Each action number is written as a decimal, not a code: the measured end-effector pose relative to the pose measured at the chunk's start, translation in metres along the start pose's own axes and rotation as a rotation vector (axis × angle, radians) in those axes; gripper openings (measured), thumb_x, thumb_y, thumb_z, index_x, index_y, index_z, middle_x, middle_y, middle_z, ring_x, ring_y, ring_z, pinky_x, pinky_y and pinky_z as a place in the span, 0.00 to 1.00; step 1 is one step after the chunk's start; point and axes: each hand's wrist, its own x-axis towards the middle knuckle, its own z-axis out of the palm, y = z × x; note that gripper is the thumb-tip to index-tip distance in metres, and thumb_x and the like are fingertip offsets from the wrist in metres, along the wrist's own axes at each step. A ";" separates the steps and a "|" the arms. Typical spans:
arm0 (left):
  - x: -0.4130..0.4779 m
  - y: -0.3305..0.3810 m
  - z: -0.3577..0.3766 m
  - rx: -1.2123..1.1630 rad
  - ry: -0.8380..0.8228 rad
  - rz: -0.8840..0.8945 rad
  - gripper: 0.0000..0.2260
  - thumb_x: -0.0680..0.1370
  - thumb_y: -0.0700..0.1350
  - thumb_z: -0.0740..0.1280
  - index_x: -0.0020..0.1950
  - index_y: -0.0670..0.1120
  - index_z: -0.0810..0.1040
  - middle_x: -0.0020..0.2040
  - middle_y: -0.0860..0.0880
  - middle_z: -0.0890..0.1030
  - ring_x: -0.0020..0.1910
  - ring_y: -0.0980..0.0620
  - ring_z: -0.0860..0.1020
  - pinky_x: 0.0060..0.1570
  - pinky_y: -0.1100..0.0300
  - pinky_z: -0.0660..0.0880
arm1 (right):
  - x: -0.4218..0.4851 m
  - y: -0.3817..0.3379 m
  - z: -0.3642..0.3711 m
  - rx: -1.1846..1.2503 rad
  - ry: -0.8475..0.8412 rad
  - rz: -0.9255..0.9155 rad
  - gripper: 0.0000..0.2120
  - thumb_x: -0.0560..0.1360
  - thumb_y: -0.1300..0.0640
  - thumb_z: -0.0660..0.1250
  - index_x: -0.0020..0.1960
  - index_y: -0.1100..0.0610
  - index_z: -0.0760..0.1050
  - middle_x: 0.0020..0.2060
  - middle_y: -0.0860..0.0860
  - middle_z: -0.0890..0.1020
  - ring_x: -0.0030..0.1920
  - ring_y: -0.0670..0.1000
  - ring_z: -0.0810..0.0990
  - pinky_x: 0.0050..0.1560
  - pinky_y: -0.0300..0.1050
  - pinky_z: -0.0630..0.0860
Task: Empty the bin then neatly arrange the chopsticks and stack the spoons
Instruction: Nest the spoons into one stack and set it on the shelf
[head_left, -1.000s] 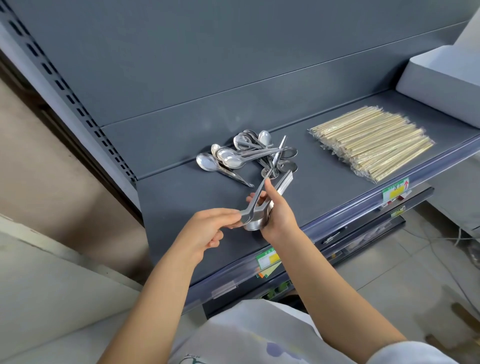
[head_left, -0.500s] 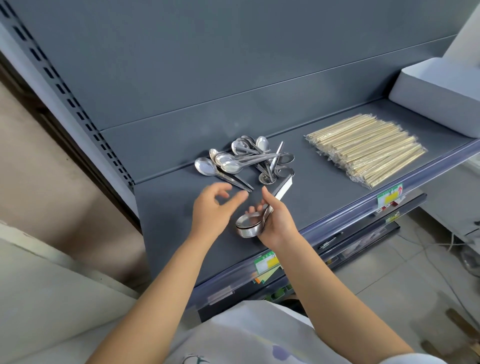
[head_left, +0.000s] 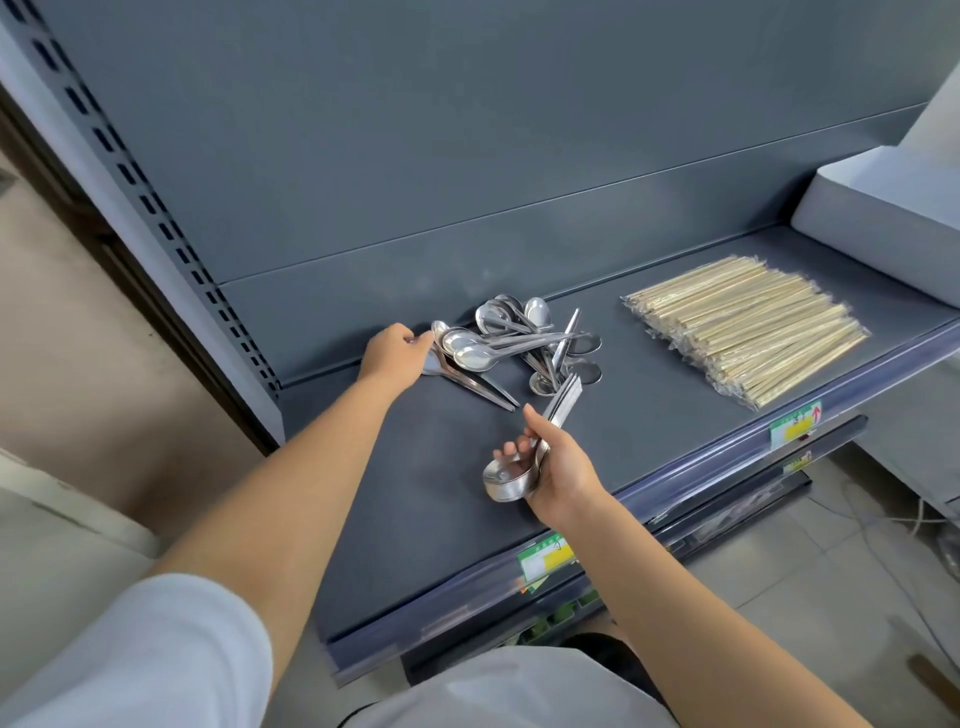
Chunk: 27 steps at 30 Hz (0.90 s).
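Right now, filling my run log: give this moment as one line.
left grip: on leftmost loose spoon | right grip: holds spoon stack | spoon pile: unsorted | chopsticks: laid together

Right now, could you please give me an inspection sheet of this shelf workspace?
Surface: grey shelf, flat, with a back panel behind it.
Job's things: loose spoons in a tangled pile; spoon stack nested together; wrapped chopsticks lying parallel at right; bin at far right, inside hidden.
Clutter: nothing seen.
Grippers: left hand on the pile's left edge, grip hidden; right hand grips the spoon stack by its handles.
Cables: thin cables on the floor at right.
Surroundings: price labels on the shelf's front edge; floor below.
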 end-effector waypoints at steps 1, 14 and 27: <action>0.002 0.003 0.001 -0.011 -0.018 0.005 0.16 0.79 0.54 0.63 0.47 0.41 0.76 0.42 0.44 0.77 0.39 0.44 0.75 0.41 0.56 0.71 | 0.000 0.000 0.000 -0.005 -0.002 0.002 0.12 0.74 0.57 0.70 0.37 0.59 0.69 0.26 0.52 0.68 0.27 0.52 0.74 0.41 0.47 0.79; 0.004 0.001 0.000 -0.268 -0.073 -0.139 0.05 0.77 0.39 0.64 0.42 0.41 0.77 0.37 0.42 0.74 0.19 0.54 0.76 0.39 0.56 0.80 | 0.000 -0.003 -0.002 -0.051 -0.052 0.002 0.12 0.75 0.58 0.69 0.37 0.60 0.70 0.26 0.53 0.69 0.29 0.53 0.74 0.35 0.43 0.80; -0.044 -0.027 -0.033 -0.453 -0.146 -0.232 0.15 0.75 0.30 0.62 0.57 0.45 0.76 0.46 0.45 0.75 0.36 0.48 0.80 0.39 0.60 0.82 | 0.000 -0.003 -0.005 -0.044 -0.081 0.011 0.12 0.76 0.57 0.68 0.37 0.60 0.70 0.25 0.53 0.70 0.27 0.52 0.75 0.41 0.47 0.79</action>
